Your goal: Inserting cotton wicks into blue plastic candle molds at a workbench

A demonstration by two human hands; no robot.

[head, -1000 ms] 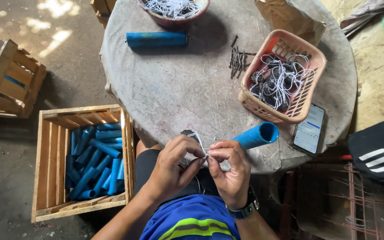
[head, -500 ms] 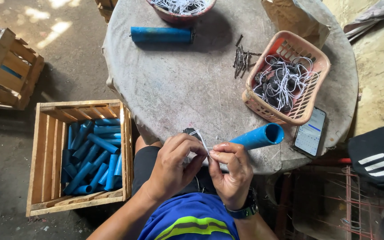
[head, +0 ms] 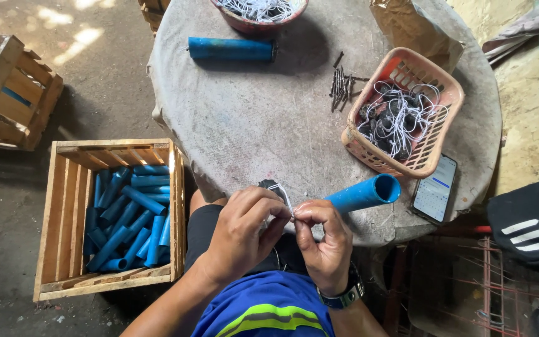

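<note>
Both hands meet at the near edge of the round table (head: 251, 125), over the person's lap. Left hand (head: 241, 234) is curled nearly shut, fingertips pinching a thin white string (head: 288, 201) with a small dark piece (head: 271, 185) just above the knuckles; can't tell if that piece is tied on or just held. Right hand (head: 325, 240) is also closed to a pinch on the same string, and the blue pipe section (head: 362, 195) sticks out from behind it toward the phone (head: 435, 188); whether the palm actually clamps the pipe or it just rests on the table edge is hidden. Risks as I see them: both grips are fingertip-only on a very fine string, so a slip likely drops the dark piece into the lap or to the floor. The pipe is round and sits at the rim, so if the right hand relaxes it could roll off, or swing into the phone, which itself lies close to the edge. The loose nails (head: 342, 84) lie clear of the hands but near the pink basket (head: 435, 146) of strung pieces; a reach there could scatter them. The wooden crate (head: 63, 218) of blue pipes sits on the floor to the left, well apart.
</note>
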